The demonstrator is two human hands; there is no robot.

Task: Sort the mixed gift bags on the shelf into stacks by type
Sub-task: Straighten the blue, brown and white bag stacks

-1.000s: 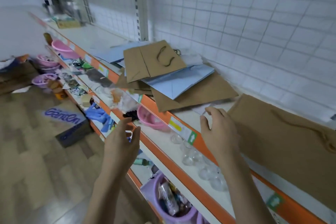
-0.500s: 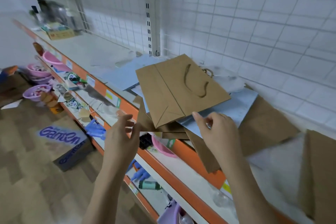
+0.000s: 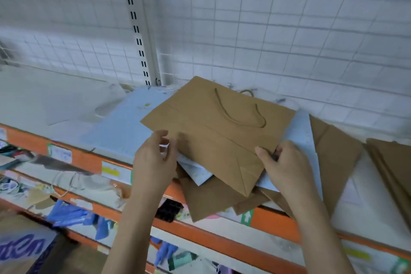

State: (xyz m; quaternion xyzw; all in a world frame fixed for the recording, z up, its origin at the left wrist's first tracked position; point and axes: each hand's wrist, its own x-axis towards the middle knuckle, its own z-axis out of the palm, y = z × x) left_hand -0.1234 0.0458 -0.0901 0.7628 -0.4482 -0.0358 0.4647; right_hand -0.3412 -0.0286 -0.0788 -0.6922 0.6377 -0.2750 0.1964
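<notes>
The brown bag (image 3: 213, 135) is lying flat on top of the mixed pile on the shelf (image 3: 55, 100), and the left hand (image 3: 153, 162) and right hand (image 3: 287, 167) are pinching its near edges, where this light, stiff paper seems easiest to lift.

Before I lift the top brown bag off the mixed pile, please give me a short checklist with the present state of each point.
1. Top brown paper bag lies uppermost, nothing on it: ok.
2. Left hand at its left edge, grip secure: cannot tell.
3. Right hand at its right edge, thumb on top: ok.
4. Rope handle lies flat on the bag, not caught: ok.
5. Light blue bags beneath stay free of the fingers: cannot tell.
6. Brown stack on the right ready to receive it: ok.
</notes>
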